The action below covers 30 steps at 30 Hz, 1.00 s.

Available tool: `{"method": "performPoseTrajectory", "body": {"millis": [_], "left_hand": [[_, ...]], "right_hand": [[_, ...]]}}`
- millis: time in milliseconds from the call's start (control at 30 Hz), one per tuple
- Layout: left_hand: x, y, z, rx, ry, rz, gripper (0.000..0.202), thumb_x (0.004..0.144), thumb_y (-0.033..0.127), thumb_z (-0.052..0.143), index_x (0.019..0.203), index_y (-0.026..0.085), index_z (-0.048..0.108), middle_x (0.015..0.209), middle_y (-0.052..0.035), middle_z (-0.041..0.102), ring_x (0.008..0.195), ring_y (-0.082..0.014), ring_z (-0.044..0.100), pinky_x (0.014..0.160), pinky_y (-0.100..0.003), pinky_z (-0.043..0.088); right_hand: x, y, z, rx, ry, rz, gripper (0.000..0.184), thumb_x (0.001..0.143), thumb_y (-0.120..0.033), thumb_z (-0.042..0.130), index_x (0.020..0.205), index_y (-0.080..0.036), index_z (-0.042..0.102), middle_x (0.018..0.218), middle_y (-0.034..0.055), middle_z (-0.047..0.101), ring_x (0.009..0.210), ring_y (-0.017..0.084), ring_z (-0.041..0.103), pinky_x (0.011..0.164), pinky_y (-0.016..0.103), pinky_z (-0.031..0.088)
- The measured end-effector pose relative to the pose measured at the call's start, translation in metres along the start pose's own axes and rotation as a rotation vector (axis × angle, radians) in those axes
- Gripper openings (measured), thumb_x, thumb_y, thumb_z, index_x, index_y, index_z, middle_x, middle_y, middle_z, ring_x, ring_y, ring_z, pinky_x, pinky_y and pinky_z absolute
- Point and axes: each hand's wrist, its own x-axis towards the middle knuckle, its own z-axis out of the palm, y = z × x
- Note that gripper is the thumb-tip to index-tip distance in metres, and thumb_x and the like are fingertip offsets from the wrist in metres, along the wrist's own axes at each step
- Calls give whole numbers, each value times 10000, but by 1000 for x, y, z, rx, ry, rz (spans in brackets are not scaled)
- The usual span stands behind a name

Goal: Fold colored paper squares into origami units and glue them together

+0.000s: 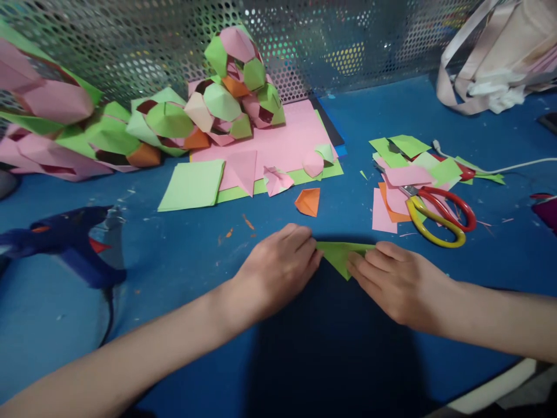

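Observation:
A green piece of paper point(338, 255), folded into a triangle with its point toward me, is stretched between my two hands. My left hand point(281, 270) pinches its left corner. The right corner is in the closed fingers of my right hand point(394, 278), which cover part of that side. Just beyond the hands lies a small folded orange paper piece point(308, 202). Folded pink pieces point(277, 181) and a stack of light green paper squares point(191, 184) are farther back. Scissors point(435, 215) with red and yellow handles rest beyond my right hand.
Joined pink, green and orange paper shapes point(217, 107) stand along a perforated metal panel point(304, 46). On the left lies a blue glue gun point(82, 244) with its cord. Paper scraps point(409, 174) surround the scissors, near a white cable point(522, 165). A pale strapped bag point(509, 52) sits back right.

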Motion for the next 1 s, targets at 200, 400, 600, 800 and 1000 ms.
{"method": "performPoseTrajectory", "body": {"millis": [200,400,600,800,1000], "left_hand": [[-3,31,2,-208,-3,29,231,884,166,498,1056,58,608,1044,-159,648,1033,-258,597,882,-399,550],[-3,35,9,-201,-13,-10,303,886,285,514,1031,39,617,1082,-212,640,1043,-309,603,871,-464,550],[-2,36,9,-183,-21,-22,339,886,301,513,1062,26,603,1126,-249,611,1086,-337,580,900,-489,529],[-2,39,11,-135,-45,-28,363,895,323,495,1087,29,590,1157,-253,594,1109,-343,565,908,-489,519],[-1,40,14,-61,-11,-11,377,889,348,504,1063,26,591,1154,-283,581,1073,-367,580,868,-483,531]], "right_hand": [[0,0,3,51,13,17,251,872,-106,426,948,-99,666,944,136,657,795,218,525,749,379,362],[6,1,7,86,74,139,270,869,-142,472,1068,-55,633,785,100,625,711,199,493,670,372,349],[14,-5,8,24,92,223,306,857,-105,438,1090,-35,623,720,81,566,676,197,456,651,374,321],[16,-11,11,29,43,290,295,849,-102,436,1077,-59,617,749,64,523,670,188,443,690,373,312],[18,-12,10,5,-61,341,226,840,-149,471,1006,-92,614,765,72,520,695,211,448,705,389,309]]}}
